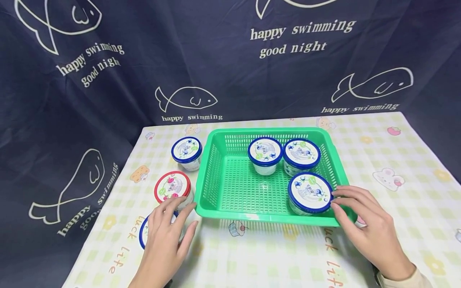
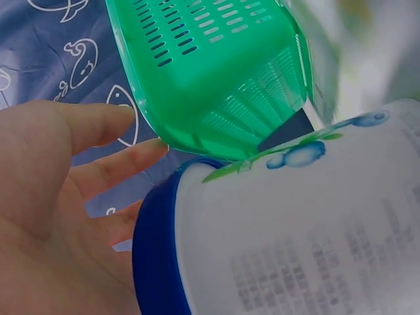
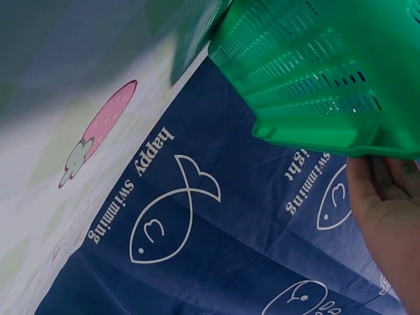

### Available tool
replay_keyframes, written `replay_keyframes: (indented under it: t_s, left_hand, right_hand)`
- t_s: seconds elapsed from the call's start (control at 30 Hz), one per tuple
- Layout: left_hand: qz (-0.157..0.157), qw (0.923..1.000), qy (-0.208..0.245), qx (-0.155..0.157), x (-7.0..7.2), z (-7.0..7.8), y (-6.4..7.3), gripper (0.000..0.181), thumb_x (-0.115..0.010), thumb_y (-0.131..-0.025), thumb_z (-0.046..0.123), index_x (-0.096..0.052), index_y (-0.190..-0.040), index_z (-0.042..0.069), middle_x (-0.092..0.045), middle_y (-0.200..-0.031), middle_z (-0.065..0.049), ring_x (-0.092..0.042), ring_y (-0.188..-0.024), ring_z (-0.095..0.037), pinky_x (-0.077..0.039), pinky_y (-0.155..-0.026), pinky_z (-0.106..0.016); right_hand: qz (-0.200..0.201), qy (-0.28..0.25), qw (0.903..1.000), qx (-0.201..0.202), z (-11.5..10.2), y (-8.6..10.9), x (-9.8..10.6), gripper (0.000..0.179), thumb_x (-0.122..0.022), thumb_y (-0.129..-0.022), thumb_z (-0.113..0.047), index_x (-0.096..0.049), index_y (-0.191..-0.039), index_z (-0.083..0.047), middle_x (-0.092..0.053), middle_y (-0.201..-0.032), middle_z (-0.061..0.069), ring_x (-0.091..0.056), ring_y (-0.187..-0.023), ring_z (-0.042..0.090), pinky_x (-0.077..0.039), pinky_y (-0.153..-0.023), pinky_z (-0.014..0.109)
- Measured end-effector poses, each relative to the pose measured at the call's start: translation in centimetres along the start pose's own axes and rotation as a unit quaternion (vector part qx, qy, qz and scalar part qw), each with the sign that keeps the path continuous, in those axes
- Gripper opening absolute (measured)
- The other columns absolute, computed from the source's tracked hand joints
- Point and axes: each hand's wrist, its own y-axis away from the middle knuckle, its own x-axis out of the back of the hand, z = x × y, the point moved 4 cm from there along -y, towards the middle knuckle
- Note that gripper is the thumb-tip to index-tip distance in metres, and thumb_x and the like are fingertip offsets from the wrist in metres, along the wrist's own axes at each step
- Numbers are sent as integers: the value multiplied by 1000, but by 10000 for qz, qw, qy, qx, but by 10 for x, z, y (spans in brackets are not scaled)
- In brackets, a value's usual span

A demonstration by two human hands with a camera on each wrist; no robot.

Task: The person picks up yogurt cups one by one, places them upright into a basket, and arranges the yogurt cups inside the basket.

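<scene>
My left hand [image 1: 165,232], fingers spread, is over a blue-lidded tub [image 1: 143,234] and partly hides it. Its fingertips come close to a red-lidded tub [image 1: 173,186] and the front left corner of a green basket [image 1: 245,217]. The left wrist view has the blue-lidded tub [image 2: 289,216] beside the palm, with no fingers curled round it. At the basket's front right, my right hand [image 1: 372,224] reaches over the rim, fingertips at the lid edge of a blue-lidded tub [image 1: 310,193] inside. Two more blue-lidded tubs [image 1: 265,152] stand behind that one.
Another blue-lidded tub [image 1: 186,150] stands left of the basket, behind the red-lidded one. A checked cloth [image 1: 259,256] covers the table. Dark blue fabric [image 1: 230,60] with fish drawings hangs behind and at the sides.
</scene>
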Motion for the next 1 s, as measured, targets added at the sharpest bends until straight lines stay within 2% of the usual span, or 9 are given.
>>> replay_keyframes:
  t_s: [0.4,0.8,1.0]
  left_hand:
    - [132,9998,-48,140,-1,-7,7,40,-61,-95,32,-63,-131,16,-50,-142,-11,-37,-133,-36,-23,-105,-57]
    - [335,9987,-323,212,0,-16,12,41,-61,-92,31,-64,-128,11,-52,-135,-17,-37,-130,-40,-22,-102,-59]
    - [285,9979,-399,419,1,-23,18,43,-66,-91,32,-64,-128,12,-50,-138,-17,-37,-130,-40,-23,-102,-62]
  right_hand:
    - [-46,61,10000,-49,0,0,0,13,-71,-89,-15,-74,-89,-3,-69,-106,16,-58,-116,18,-36,-108,21]
    - [-64,93,9999,-89,3,1,-1,12,-71,-88,-14,-74,-89,-3,-69,-106,16,-58,-115,18,-37,-107,20]
    - [-48,73,9999,-82,3,1,-1,13,-71,-89,-15,-74,-89,-2,-69,-106,16,-58,-115,18,-37,-107,20]
